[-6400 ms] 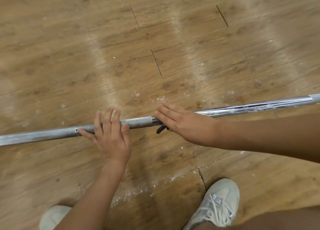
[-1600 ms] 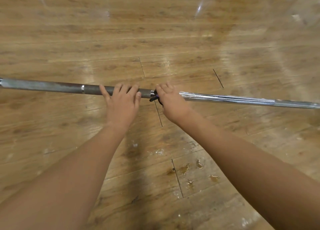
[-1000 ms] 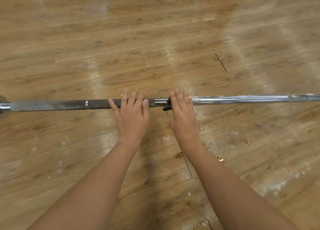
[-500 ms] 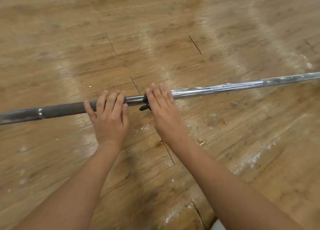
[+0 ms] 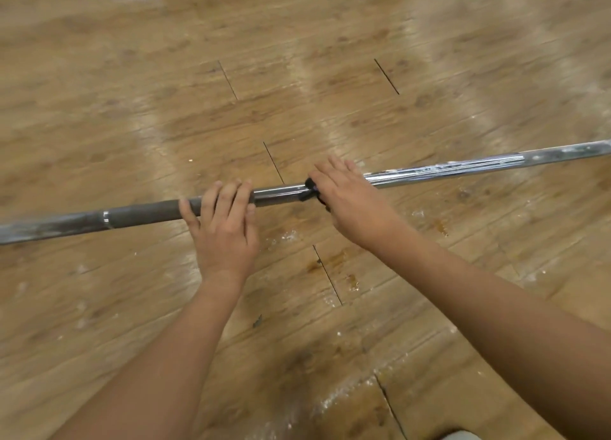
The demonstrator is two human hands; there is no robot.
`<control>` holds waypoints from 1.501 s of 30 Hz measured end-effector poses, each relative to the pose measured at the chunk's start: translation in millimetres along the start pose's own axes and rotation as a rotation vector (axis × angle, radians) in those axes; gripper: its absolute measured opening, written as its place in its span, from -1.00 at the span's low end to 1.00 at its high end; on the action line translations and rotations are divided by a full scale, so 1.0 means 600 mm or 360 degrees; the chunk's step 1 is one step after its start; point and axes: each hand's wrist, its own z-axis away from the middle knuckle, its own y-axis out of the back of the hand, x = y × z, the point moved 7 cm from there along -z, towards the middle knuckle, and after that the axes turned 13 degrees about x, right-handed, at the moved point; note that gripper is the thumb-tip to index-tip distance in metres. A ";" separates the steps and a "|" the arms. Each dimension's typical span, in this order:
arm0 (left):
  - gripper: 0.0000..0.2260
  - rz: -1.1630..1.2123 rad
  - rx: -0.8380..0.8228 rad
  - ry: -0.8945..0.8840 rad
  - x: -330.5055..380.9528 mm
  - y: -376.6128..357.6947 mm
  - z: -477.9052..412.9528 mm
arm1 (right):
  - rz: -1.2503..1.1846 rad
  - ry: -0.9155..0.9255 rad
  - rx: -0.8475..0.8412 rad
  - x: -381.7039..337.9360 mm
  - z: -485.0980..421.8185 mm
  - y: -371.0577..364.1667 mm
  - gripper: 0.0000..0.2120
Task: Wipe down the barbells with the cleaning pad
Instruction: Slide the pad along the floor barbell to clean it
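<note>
The barbell (image 5: 446,171) lies on the wooden floor (image 5: 297,75), and its long axis runs from the lower left to the upper right of the view, across in front of the person. Both hands are on the middle part of it. The left hand (image 5: 224,231) rests on the bar with straight fingers laid over it; it does not seem to close around it. The right hand (image 5: 353,208) is flat too and presses the cleaning pad (image 5: 310,185) onto the bar. Only a small dark edge of the pad shows at the side of the left hand.

To the right of the pad the bar is smooth, shiny metal. To the left it is dull, with a dark rough grip zone (image 5: 145,213) and a thin bright ring (image 5: 105,219). I judge that the next stroke must follow the bar toward the left, and there the left hand is in the way. White specks (image 5: 284,236) and brownish stains lie on the boards near the bar.
</note>
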 end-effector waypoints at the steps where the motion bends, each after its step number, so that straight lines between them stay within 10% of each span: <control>1: -0.67 0.0006 -0.0008 0.0104 0.004 0.001 -0.003 | -0.0009 -0.0019 -0.0017 0.021 0.003 0.002 -0.52; 45: -0.67 -0.0032 -0.0239 0.0282 0.011 -0.036 -0.051 | -0.0037 -0.0072 0.0091 0.025 -0.039 -0.018 -0.55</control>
